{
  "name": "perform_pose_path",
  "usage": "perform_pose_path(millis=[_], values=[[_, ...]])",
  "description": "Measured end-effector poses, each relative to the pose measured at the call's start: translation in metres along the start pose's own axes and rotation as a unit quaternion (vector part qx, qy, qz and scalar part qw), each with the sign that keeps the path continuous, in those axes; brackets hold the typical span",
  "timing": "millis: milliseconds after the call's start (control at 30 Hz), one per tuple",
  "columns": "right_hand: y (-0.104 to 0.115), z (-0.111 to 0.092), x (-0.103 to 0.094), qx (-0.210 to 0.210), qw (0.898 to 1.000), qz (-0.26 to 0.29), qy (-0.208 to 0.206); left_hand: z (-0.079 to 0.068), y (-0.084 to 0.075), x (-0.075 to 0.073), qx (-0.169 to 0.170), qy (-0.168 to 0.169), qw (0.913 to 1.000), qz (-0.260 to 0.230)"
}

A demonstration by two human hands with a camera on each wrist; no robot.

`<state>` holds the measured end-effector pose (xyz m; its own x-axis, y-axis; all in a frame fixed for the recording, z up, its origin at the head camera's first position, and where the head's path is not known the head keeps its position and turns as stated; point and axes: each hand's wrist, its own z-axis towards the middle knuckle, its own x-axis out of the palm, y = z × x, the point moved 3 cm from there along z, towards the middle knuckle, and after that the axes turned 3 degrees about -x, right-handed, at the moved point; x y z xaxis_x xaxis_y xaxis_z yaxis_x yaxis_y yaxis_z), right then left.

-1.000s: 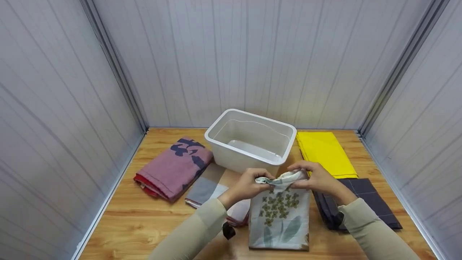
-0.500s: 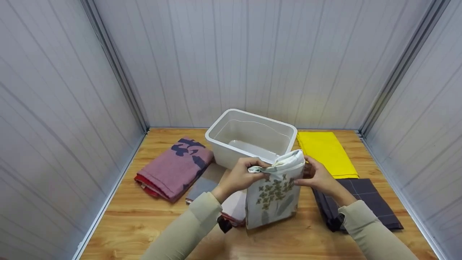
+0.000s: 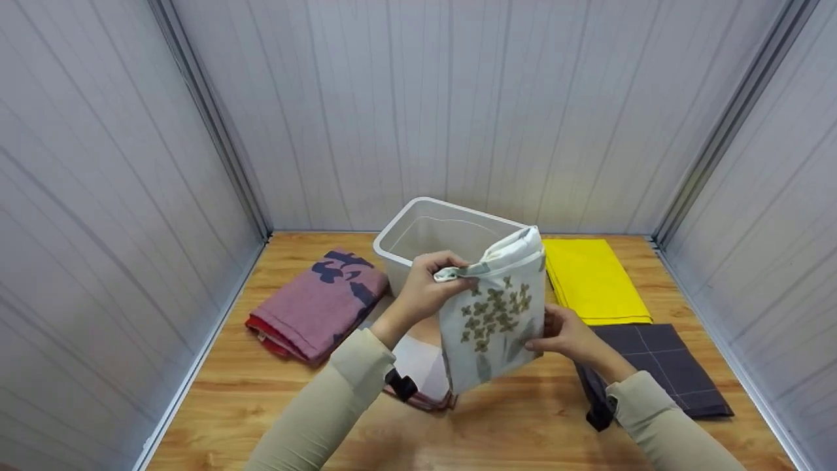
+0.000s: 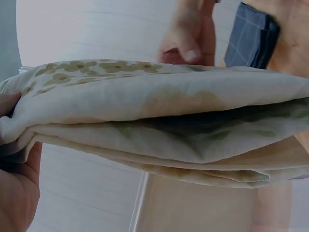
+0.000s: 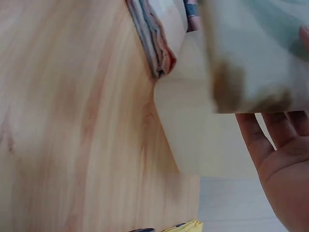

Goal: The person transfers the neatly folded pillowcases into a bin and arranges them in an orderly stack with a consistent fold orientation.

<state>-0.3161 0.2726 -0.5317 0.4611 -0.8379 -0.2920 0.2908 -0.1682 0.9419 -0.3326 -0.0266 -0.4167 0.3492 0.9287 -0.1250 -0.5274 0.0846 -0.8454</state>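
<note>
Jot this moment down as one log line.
left hand: fingers pinch top corner of floral cloth | right hand: fingers hold its side edge | cloth: raised off table | partly hides white bin in head view

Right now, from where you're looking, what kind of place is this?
Probably a small work booth: pale panel walls stand on three sides of a wood-grain tabletop, where a white bin sits among folded cloths.
</note>
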Motion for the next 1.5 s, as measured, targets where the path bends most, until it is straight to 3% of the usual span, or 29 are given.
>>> perform_pose_path(millis=[300, 700, 933, 1133, 1233, 1367, 1500], values=[[-0.002, -0.001, 0.006, 0.007, 1.0, 0.005, 0.009, 0.0, 0.001, -0.012, -0.015, -0.026, 0.9992, -0.028], [0.018, 0.001, -0.014, 0.008, 0.996, -0.047, -0.079, -0.016, 0.035, -0.04, -0.08, -0.076, 0.9924, -0.054], [0.038, 0.004, -0.025, 0.002, 0.989, -0.06, -0.134, -0.024, 0.047, -0.057, -0.151, -0.062, 0.9856, -0.044], [0.049, 0.006, -0.03, 0.007, 0.981, -0.056, -0.186, -0.029, 0.058, -0.059, -0.244, -0.024, 0.9693, -0.009], [0.052, 0.009, -0.03, 0.011, 0.976, -0.056, -0.209, -0.033, 0.063, -0.054, -0.279, 0.0, 0.96, -0.018], [0.057, 0.012, -0.029, 0.013, 0.97, -0.073, -0.233, -0.037, 0.069, -0.048, -0.299, 0.009, 0.9539, -0.026], [0.062, 0.016, -0.028, 0.01, 0.968, -0.074, -0.241, -0.038, 0.072, -0.043, -0.287, -0.007, 0.9576, -0.018]])
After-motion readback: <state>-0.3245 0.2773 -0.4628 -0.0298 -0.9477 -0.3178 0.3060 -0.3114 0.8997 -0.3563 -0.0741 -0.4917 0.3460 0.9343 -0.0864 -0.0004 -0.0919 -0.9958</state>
